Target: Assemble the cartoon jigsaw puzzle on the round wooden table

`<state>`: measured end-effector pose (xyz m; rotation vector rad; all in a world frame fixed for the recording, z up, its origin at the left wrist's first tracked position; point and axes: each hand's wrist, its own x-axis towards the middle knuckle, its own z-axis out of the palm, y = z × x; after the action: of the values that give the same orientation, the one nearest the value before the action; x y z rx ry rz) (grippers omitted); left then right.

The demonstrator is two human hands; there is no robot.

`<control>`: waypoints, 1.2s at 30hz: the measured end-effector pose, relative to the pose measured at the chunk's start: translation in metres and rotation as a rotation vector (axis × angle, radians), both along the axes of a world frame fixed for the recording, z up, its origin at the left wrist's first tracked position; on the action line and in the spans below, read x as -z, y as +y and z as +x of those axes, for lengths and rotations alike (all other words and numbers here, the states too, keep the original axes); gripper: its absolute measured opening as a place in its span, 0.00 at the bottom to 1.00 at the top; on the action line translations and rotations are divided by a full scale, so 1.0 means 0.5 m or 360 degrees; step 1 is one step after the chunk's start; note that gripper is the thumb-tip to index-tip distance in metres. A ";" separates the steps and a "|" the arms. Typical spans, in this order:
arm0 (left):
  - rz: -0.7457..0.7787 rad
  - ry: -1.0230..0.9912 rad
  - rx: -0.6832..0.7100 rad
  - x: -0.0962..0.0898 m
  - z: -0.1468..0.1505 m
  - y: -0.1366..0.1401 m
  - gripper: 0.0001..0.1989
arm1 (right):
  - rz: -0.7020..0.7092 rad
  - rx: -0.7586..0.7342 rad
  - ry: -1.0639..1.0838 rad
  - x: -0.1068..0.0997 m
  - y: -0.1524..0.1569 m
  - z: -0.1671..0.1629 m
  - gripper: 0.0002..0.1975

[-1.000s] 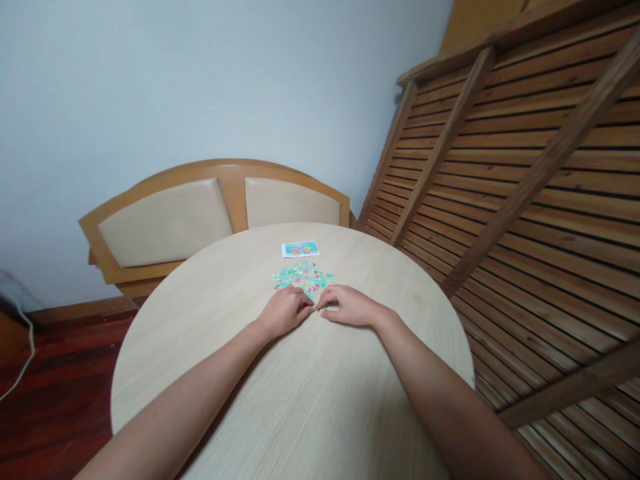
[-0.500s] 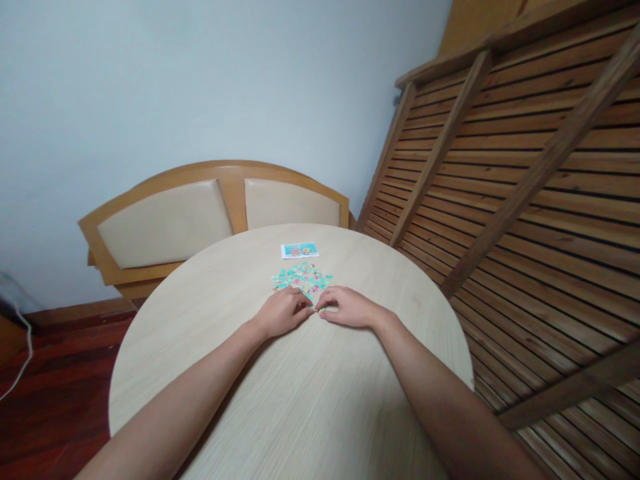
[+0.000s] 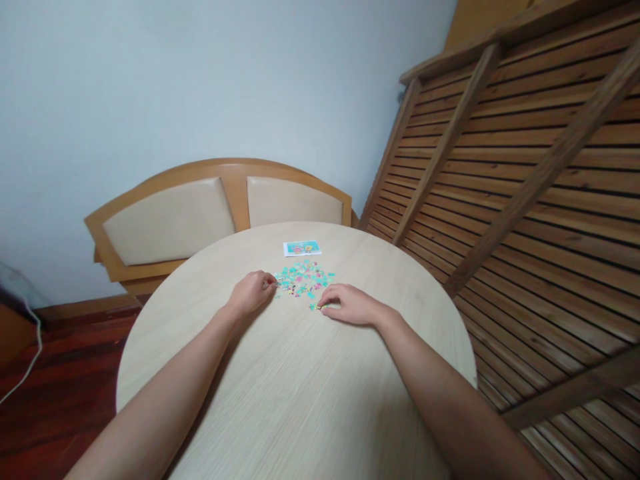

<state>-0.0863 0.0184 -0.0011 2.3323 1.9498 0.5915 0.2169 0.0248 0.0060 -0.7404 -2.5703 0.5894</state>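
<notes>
Small jigsaw puzzle pieces (image 3: 303,275) in turquoise, pink and yellow lie in a loose pile on the round table. My left hand (image 3: 254,291) is at the pile's left edge, its thumb and fingers pinched together; what is between them is too small to make out. Just in front of the pile, my right hand (image 3: 353,304) rests on the table with thumb and forefinger closed on a yellowish puzzle piece (image 3: 319,307). A turquoise piece (image 3: 312,307) lies right beside those fingertips.
Behind the pile lies a picture card (image 3: 302,249) with cartoon figures on turquoise. The pale round table (image 3: 300,400) reaches to a padded wooden headboard (image 3: 170,220) at the wall. A slatted wooden frame (image 3: 500,173) leans on the right.
My left hand has moved away from the right fingertips, to the left and back to the pile's edge. My right hand has stayed at the pieces in front of the pile.
</notes>
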 end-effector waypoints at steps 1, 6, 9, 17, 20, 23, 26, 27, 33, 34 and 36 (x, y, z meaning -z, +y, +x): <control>-0.0010 -0.0001 0.0004 0.000 0.003 -0.001 0.16 | 0.0003 0.0003 0.0000 0.000 0.001 0.000 0.09; -0.0028 0.0013 0.0217 -0.006 0.026 -0.011 0.16 | 0.0005 -0.0021 0.0013 0.003 0.003 0.000 0.09; 0.0004 0.0065 0.0405 -0.005 0.039 -0.016 0.16 | 0.0005 -0.0026 0.0029 0.004 0.003 0.001 0.09; 0.0068 0.0165 0.0473 0.010 0.046 -0.010 0.12 | -0.0001 -0.0009 0.0030 0.007 0.007 -0.001 0.09; 0.0095 0.0170 0.0568 0.006 0.046 -0.010 0.11 | -0.0015 -0.0004 0.0041 0.009 0.010 0.000 0.09; 0.0114 0.0186 0.0654 0.004 0.049 -0.011 0.10 | -0.0022 -0.0002 0.0049 0.009 0.010 0.001 0.08; 0.0093 0.0158 0.0683 0.005 0.054 -0.012 0.10 | -0.0025 0.0008 0.0046 0.008 0.009 0.000 0.08; 0.0074 0.0122 0.0685 0.006 0.055 -0.012 0.10 | -0.0025 0.0012 0.0044 0.007 0.008 0.000 0.08; -0.0046 -0.0080 0.0675 -0.006 0.063 -0.020 0.11 | -0.0006 0.0011 0.0039 0.007 0.008 -0.001 0.08; -0.0063 -0.0093 0.0686 -0.009 0.064 -0.021 0.11 | -0.0009 0.0013 0.0042 0.008 0.009 -0.001 0.08; -0.0106 -0.0124 0.0708 -0.014 0.063 -0.021 0.11 | -0.0017 0.0023 0.0048 0.009 0.009 0.000 0.09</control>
<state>-0.0551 0.0078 0.0059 2.5347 1.3278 0.5559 0.2168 0.0295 0.0014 -0.7476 -2.5343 0.6055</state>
